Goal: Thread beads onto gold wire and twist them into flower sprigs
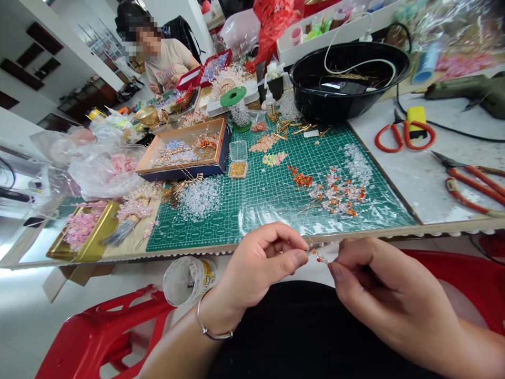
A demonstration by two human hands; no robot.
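In front of the table edge, my right hand (389,287) pinches a small sprig of orange and clear beads (320,257) between thumb and fingertips. My left hand (268,258), with a bangle at its wrist, is just left of the sprig. Its thumb and index finger are drawn together; whatever lies between them is too fine to make out. Beyond the hands, a bunch of finished-looking orange and clear bead sprigs (341,193) rests on the green cutting mat (260,202). Loose orange beads (301,177) and clear beads (358,164) lie beside it.
A heap of clear beads (200,199), an open box (181,152) and a black basin (349,100) stand on the table. Pliers (473,181) and red-handled cutters (406,134) lie right. A red stool (110,331) is below left. A co-worker (168,60) sits behind.
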